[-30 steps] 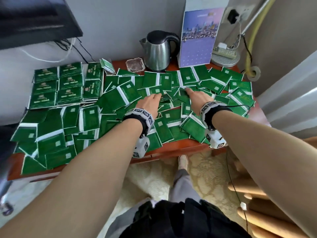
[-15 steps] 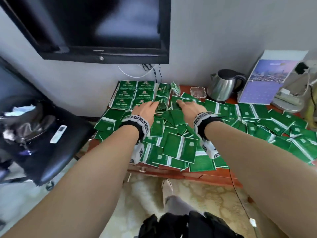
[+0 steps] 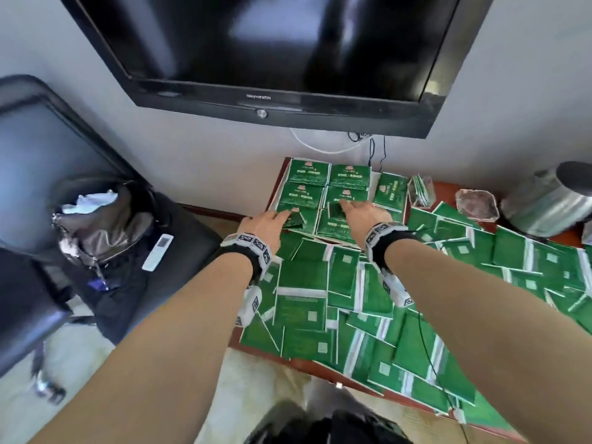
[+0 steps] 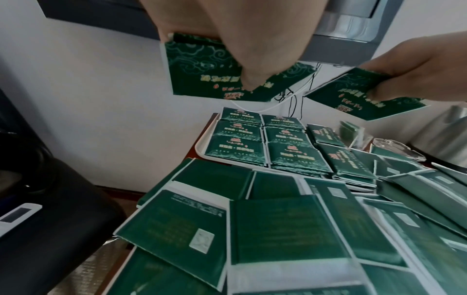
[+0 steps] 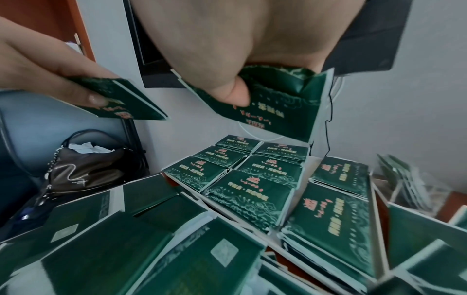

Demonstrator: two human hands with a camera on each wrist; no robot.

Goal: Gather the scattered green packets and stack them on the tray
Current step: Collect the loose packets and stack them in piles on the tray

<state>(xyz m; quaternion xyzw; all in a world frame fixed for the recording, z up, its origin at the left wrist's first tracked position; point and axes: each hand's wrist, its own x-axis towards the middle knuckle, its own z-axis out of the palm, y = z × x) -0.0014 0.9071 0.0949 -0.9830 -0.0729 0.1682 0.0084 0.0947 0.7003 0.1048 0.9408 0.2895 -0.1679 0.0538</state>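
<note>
Several stacks of green packets (image 3: 323, 184) fill the white tray (image 4: 199, 147) at the table's far left corner. Many loose green packets (image 3: 320, 299) cover the rest of the wooden table, overlapping, most face down. My left hand (image 3: 285, 216) pinches one packet (image 4: 202, 75) between thumb and fingers, just above the tray's near row. To its right, my right hand (image 3: 346, 206) pinches another packet (image 5: 283, 111) in the same way. Both held packets are printed side down and clear of the stacks.
A black television (image 3: 256, 43) hangs on the wall above the tray. Left of the table stands a black chair with a bag (image 3: 96, 225) and a white remote (image 3: 157, 251). A steel kettle (image 3: 551, 200), a glass dish (image 3: 477, 205) and a clear packet holder (image 3: 421, 187) sit at the back.
Both hands left the middle of the loose packets and moved left to the tray, each now holding a packet. The head view swung left and up.
</note>
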